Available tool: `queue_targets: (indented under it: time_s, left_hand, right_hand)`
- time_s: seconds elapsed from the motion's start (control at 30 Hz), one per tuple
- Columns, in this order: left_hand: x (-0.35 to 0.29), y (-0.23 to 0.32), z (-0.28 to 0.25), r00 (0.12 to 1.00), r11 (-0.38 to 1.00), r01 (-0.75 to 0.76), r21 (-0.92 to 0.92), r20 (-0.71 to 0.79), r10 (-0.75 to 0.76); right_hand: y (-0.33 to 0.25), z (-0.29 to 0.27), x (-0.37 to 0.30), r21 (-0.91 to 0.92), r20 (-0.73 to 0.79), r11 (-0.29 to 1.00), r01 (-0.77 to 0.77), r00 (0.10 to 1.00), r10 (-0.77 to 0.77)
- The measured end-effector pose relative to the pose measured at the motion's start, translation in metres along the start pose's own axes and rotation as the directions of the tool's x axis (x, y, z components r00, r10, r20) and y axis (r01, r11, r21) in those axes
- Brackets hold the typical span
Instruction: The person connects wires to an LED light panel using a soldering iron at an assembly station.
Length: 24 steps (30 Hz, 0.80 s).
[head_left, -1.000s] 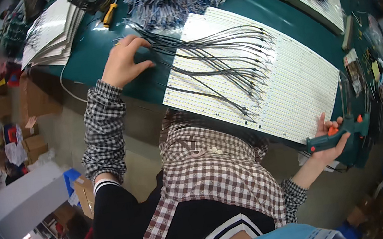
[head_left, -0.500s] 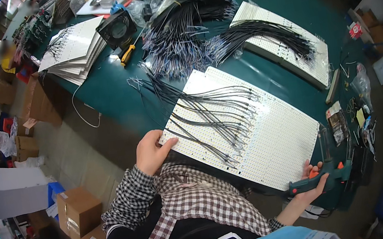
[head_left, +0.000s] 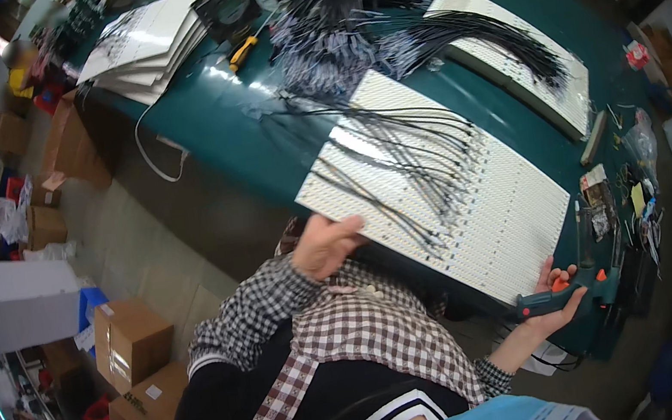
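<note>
Curled hands [head_left: 327, 246] [head_left: 554, 321] on panel [head_left: 518, 209], green tool [head_left: 539, 304]

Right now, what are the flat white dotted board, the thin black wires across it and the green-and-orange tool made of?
The flat white dotted board looks like stiff, coated circuit board: thin and faintly shiny. The thin black wires seem covered in smooth, bendy plastic, because they curve. The green-and-orange tool looks mostly hard plastic, dullish, with moulded coloured parts.

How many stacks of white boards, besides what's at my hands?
2: left stack, beside the fan, and right stack, partly under black wires. More may be hidden.
</note>
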State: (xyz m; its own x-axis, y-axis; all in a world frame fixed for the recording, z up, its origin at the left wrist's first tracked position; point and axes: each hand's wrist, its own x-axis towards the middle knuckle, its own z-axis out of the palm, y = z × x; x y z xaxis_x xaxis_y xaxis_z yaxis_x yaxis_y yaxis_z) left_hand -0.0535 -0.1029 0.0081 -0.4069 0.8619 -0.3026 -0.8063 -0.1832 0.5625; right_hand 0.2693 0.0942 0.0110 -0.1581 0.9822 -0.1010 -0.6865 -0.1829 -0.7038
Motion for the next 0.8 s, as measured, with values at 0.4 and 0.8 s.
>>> queue_targets:
  time_s: [0.4, 0.8]
  left_hand:
    - [-0.03, 0.055, 0.021, 0.913, 0.917, -0.389, 0.092, -0.094, 0.397]
    - [-0.12, 0.35, -0.045, 0.547, 0.536, -0.78, 0.321, -0.066, 0.835]
  right_hand:
    - [-0.015, 0.004, 0.005, 0.034, 0.144, 0.999, 0.01, 0.989, -0.015]
    - [-0.009, 0.026, 0.027, -0.021, 0.048, 1.0, -0.001, 0.999, 0.002]
